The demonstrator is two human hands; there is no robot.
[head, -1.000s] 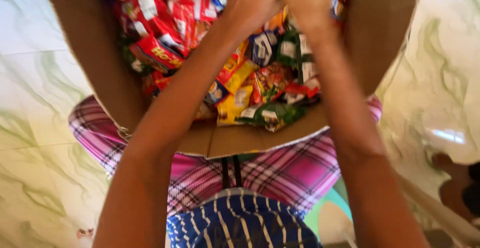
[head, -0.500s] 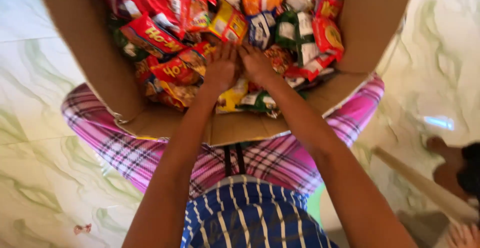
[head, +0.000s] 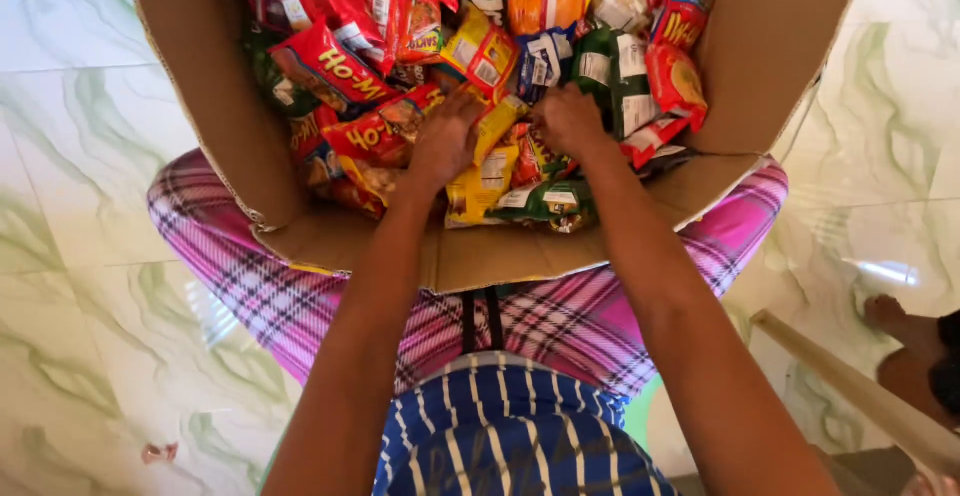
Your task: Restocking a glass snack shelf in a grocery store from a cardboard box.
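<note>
An open cardboard box (head: 210,126) rests on my lap, over a pink plaid cloth (head: 270,286). It is filled with several small snack packets (head: 350,66) in red, yellow, orange and green. Both my arms reach into it. My left hand (head: 445,136) lies on the pile near the middle, fingers curled down among red and yellow packets (head: 480,171). My right hand (head: 570,118) is just beside it, fingers tucked into the pile next to green packets (head: 620,76). The fingertips of both hands are hidden, so any grip is unclear.
Pale marble floor with green veins (head: 80,256) surrounds me. A long tan board (head: 850,386) slants across the lower right, and another person's foot (head: 890,311) shows at the right edge. A small red scrap (head: 160,451) lies on the floor at lower left.
Both hands have drawn back from the far side of the box to the middle of the pile. The view has tilted, showing more of the box and my lap.
</note>
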